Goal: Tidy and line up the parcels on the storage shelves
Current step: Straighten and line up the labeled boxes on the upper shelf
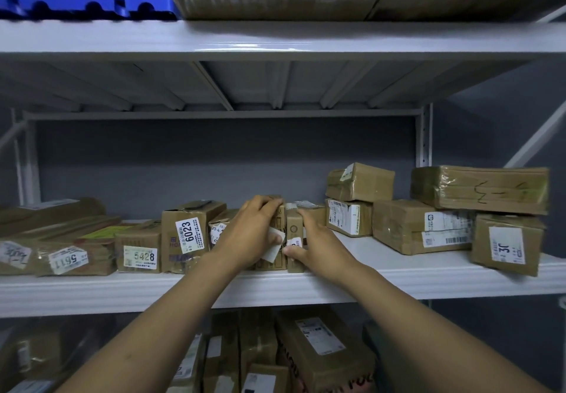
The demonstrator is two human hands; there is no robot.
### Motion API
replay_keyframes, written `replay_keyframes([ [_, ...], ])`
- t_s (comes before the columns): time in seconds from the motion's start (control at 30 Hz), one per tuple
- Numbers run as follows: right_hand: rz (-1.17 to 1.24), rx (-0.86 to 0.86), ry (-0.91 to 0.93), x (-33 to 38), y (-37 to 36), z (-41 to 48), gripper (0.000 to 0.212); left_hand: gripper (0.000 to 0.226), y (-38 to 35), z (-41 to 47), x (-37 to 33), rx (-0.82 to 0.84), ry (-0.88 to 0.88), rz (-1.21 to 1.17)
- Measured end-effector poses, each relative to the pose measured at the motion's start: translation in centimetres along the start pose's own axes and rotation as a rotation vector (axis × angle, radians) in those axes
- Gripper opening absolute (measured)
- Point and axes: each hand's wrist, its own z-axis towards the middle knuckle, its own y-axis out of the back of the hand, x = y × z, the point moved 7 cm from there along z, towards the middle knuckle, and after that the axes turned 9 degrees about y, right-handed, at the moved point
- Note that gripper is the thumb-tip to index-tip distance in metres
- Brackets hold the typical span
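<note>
Taped cardboard parcels (pixel 410 227); seemingly glossy metal shelf (pixel 398 279)

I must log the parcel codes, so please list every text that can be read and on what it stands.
"6023": label on the upright box.
"5428": label on the low box left of it.
"5611", upside down: label on the flat parcel.
"30", sideways, perhaps incomplete: label on the far-right box.
All other labels: too small or blurred.
</note>
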Motion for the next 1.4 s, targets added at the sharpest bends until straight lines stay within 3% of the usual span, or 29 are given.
replay_keyframes([
  [0.2,-0.283,0.110,-0.007,-0.8,2.2,-0.7,0.089,0.061,1.0,0.5,-2.2,-0.091,-0.103,0.134],
  [0.33,-0.557,0.168,0.006,-3.1,5.9,-1.2,0.059,0.055,1.4,1.7,-5.1,-0.138,-0.129,0.182],
  [0.53,-0.803,0.131,-0.041,-8.0,13.0,-1.8,0.043,0.046,-1.8,5.5,-10.5,-0.100,-0.114,0.220],
  [0.8,-0.677,0.127,-0.091,-13.6,16.3,0.3,0.058,0.050,-12.2,11.4,-11.7,0.101,0.143,0.044],
  [1.07,-0.651,0.177,-0.019,-15.8,14.7,5.4,0.073,0.054,-17.8,16.1,-6.1,0.190,0.361,0.138],
  [1.27,-0.764,0.273,0.115,-16.5,12.4,8.7,0.068,0.072,-20.3,18.6,-3.9,0.311,0.288,0.095],
  [1.4,-0.781,0.291,0.017,-19.0,12.0,9.4,0.071,0.075,-21.7,19.8,-3.0,0.385,0.266,0.115],
])
